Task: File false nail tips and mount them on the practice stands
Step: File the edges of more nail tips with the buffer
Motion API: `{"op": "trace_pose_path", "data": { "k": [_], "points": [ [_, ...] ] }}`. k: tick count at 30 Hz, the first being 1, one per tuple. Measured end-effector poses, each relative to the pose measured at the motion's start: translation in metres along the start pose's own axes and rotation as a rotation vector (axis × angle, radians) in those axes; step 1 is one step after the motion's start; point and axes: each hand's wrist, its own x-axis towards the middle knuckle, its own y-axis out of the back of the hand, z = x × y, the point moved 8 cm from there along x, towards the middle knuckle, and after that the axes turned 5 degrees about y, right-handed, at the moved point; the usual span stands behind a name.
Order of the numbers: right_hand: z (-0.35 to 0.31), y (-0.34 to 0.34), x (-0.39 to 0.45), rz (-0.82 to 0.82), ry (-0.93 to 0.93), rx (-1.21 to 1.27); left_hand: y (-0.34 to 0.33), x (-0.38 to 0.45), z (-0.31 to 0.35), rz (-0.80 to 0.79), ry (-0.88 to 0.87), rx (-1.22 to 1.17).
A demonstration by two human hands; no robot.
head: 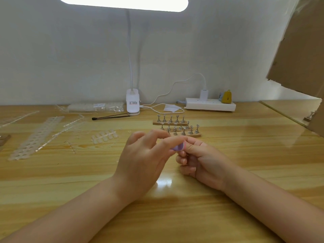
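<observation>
My two hands meet above the middle of the wooden table (70, 172). My right hand (203, 160) pinches a small purple nail file (178, 147) under its thumb, with the other fingers curled. My left hand (145, 160) brings its index finger and thumb together against the file, pinching something small that the fingers hide. Just beyond the hands stand the practice stands (176, 127): three wooden strips with several bare metal holders. Left of the hands lies a cluster of clear false nail tips (104, 135).
A long plastic sheet of nail tips (35, 137) lies at the left, and a bag of tips (95, 106) near the wall. At the back are a white clamp lamp (132, 102), a thin black brush (110, 117) and a power strip (210, 104). Cardboard (301, 50) hangs at the right.
</observation>
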Motion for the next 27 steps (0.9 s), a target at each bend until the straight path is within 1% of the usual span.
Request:
{"op": "trace_pose_path", "data": {
  "k": [3,5,6,8,10,11,13,15,16,18,20,22,24,26,27],
  "points": [
    [0.0,0.002,0.001,0.02,-0.031,0.046,-0.003,-0.001,-0.013,-0.027,0.039,0.163],
    [0.0,0.002,0.001,0.013,-0.044,0.037,0.002,-0.001,-0.017,0.026,0.031,0.211],
    [0.001,0.002,0.001,0.003,-0.046,0.022,0.006,0.0,-0.014,0.077,-0.006,0.205],
    [0.002,-0.002,0.0,-0.032,-0.048,-0.019,0.009,-0.002,0.0,0.162,-0.142,0.204],
    [0.003,-0.004,0.0,-0.061,-0.051,-0.042,0.004,-0.006,0.012,0.155,-0.256,0.26],
    [0.003,-0.004,0.0,-0.064,-0.055,-0.036,0.002,-0.006,0.011,0.128,-0.266,0.296],
    [0.002,-0.002,0.0,-0.05,-0.069,-0.01,-0.001,-0.004,-0.004,0.064,-0.175,0.326],
    [0.001,-0.002,0.0,-0.044,-0.068,-0.007,0.001,-0.001,-0.017,0.04,-0.057,0.29],
    [0.001,-0.003,0.0,-0.046,-0.061,-0.017,0.004,-0.001,-0.016,0.062,-0.063,0.266],
    [0.001,-0.004,-0.001,-0.057,-0.047,-0.035,0.007,-0.003,0.002,0.139,-0.204,0.238],
    [0.001,-0.006,-0.001,-0.08,-0.045,-0.047,0.005,-0.007,0.023,0.176,-0.328,0.254],
    [0.002,-0.006,-0.001,-0.09,-0.052,-0.05,0.003,-0.006,0.021,0.168,-0.323,0.302],
    [0.002,-0.005,0.0,-0.085,-0.067,-0.043,0.006,-0.003,0.007,0.166,-0.242,0.352],
    [0.002,-0.005,0.0,-0.088,-0.066,-0.034,0.012,-0.002,-0.001,0.189,-0.191,0.334],
    [0.002,-0.005,0.0,-0.091,-0.065,-0.034,0.012,-0.003,0.002,0.2,-0.211,0.302]
  ]
}}
